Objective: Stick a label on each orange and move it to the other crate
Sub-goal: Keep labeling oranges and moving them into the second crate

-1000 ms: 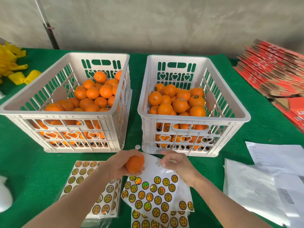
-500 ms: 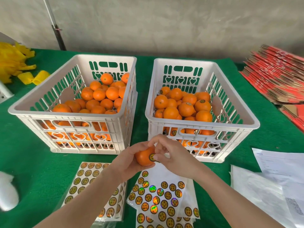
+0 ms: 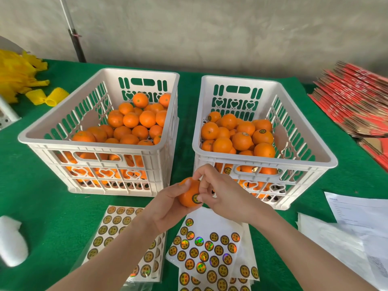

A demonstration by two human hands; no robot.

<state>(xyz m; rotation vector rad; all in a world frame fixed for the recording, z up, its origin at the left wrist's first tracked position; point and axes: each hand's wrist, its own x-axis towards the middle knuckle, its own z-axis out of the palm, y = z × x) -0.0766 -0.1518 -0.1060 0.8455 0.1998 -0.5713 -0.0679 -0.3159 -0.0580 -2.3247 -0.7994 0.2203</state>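
Label half hidden by right hand.

Orange fruit in white crates on a green cloth.

The cloth is deep green. The left crate and the right crate are both plain white, with slot and heart-shaped cut-outs in their walls. The oranges are bright orange, and several in the right crate carry dark-rimmed round stickers. The nearest orange bears a round label, yellow with a black rim and dark characters. The sticker sheets are white, with rows of black-and-gold discs, some shining rainbow. The netting is yellow, the cardboard stack is red with brown edges, the papers are white, and the wall is mottled grey.
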